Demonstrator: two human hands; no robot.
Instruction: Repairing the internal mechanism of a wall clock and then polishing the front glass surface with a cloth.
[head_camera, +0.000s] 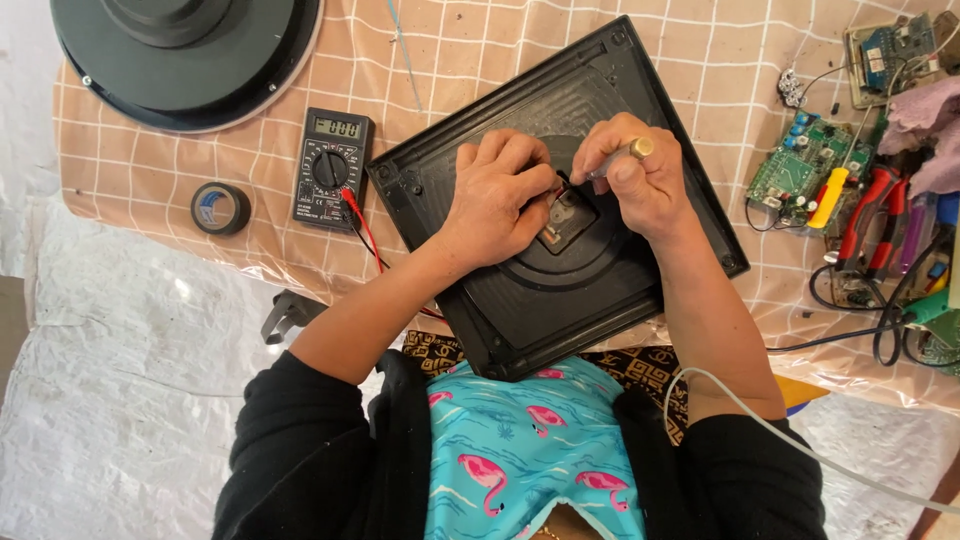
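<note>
Head view: a square black plastic housing, ribbed with a round centre and small open recess, lies tilted on the checked desk against the person's lap. The left hand presses its fingers together at the recess. The right hand pinches a brass-capped probe, tip in the recess. A multimeter lies just left.
</note>
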